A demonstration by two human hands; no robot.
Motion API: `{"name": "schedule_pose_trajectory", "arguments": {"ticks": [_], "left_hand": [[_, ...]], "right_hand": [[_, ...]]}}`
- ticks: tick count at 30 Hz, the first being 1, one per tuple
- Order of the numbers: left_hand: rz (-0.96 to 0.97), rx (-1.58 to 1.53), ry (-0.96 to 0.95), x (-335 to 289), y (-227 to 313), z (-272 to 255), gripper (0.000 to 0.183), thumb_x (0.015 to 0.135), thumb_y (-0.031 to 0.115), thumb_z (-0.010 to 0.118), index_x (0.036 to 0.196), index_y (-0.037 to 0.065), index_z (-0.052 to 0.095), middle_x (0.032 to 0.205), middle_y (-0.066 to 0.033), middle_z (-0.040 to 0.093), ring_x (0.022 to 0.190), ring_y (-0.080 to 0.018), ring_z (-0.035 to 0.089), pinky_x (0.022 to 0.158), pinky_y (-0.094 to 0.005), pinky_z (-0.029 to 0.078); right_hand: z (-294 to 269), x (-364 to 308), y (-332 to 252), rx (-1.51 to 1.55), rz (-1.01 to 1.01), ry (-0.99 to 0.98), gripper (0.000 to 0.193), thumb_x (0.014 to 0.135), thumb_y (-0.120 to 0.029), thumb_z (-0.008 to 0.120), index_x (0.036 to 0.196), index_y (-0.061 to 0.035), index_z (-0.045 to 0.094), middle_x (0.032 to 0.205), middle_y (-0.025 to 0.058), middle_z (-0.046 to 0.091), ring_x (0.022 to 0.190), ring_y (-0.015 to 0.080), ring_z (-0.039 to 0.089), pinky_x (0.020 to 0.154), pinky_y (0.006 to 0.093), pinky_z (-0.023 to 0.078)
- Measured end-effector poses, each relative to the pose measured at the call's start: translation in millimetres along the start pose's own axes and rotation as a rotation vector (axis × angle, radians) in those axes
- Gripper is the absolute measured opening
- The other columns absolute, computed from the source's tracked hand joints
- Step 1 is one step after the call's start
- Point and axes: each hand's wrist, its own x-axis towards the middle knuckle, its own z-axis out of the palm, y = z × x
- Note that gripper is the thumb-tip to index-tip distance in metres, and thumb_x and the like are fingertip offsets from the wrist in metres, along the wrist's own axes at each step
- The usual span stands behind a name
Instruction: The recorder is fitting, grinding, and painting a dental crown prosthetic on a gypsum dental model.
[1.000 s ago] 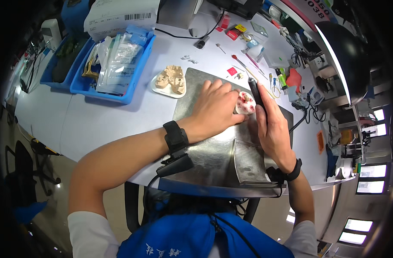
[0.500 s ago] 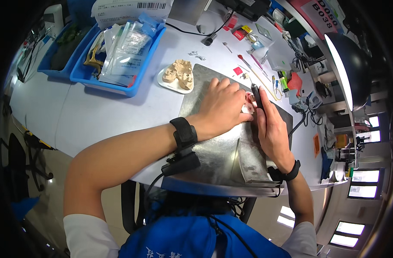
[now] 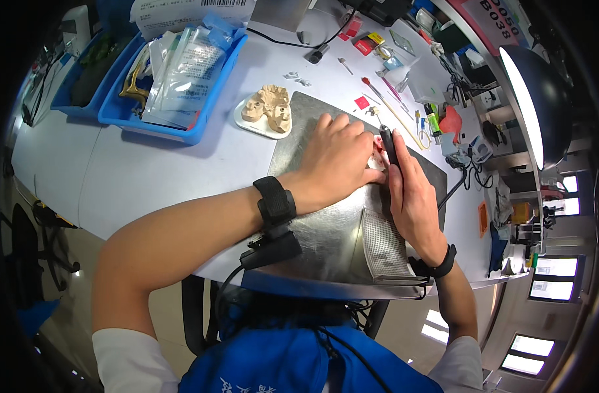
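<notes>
Work looks partway tbh, with red-spotted white lump (image 3: 376, 158) pinched over flat grey metal plate (image 3: 325, 245) by left hand (image 3: 336, 156), slim black pen-shaped tool (image 3: 388, 145) clamped in right hand (image 3: 416, 200), and what remains can't be told.

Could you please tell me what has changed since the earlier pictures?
The left hand has shifted slightly right, toward the black tool in the right hand, so less of the red-spotted white piece shows. Nothing was let go; the tan model stayed put.
</notes>
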Motion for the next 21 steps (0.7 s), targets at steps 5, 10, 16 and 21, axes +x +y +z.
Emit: {"name": "schedule_pose_trajectory", "arguments": {"ticks": [5,10,16,21], "left_hand": [[0.010,-0.013,-0.008,0.5,2.4,-2.3,0.051,0.080,0.051,0.083,0.100,0.005,0.072,0.097,-0.0069,0.066,0.100,-0.0267,0.057,0.090,-0.0414,0.039],[0.010,-0.009,-0.017,-1.5,0.0,-4.2,0.051,0.081,0.051,0.082,0.100,0.005,0.072,0.097,-0.0074,0.065,0.099,-0.0267,0.057,0.089,-0.0414,0.038],[0.028,-0.012,0.003,0.6,-0.2,-2.7,0.051,0.080,0.051,0.083,0.100,0.005,0.071,0.096,-0.0076,0.065,0.099,-0.0267,0.056,0.089,-0.0413,0.038],[0.011,-0.005,-0.001,-1.3,0.8,-3.3,0.051,0.080,0.051,0.083,0.099,0.005,0.071,0.096,-0.0072,0.064,0.098,-0.0265,0.056,0.089,-0.0411,0.038]], "right_hand": [[-2.7,-2.3,-1.3,0.054,0.018,0.006,0.058,0.105,-0.009,0.056,0.161,-0.0136,0.042,0.100,0.0186,0.065,0.078,0.0385,0.068,0.070,0.0451,0.056],[-2.4,-1.9,-5.4,0.060,0.051,-0.016,0.058,0.105,-0.008,0.056,0.161,-0.0126,0.043,0.104,0.0194,0.067,0.083,0.0382,0.069,0.074,0.0447,0.056],[-4.1,0.1,-0.7,0.085,0.011,0.033,0.054,0.106,-0.008,0.054,0.159,-0.0090,0.044,0.111,0.0206,0.069,0.087,0.0375,0.071,0.078,0.0435,0.056],[-7.5,1.7,-1.7,0.139,0.037,0.036,0.054,0.106,-0.008,0.055,0.159,-0.0096,0.045,0.112,0.0229,0.069,0.088,0.0387,0.071,0.080,0.0433,0.057]]}}
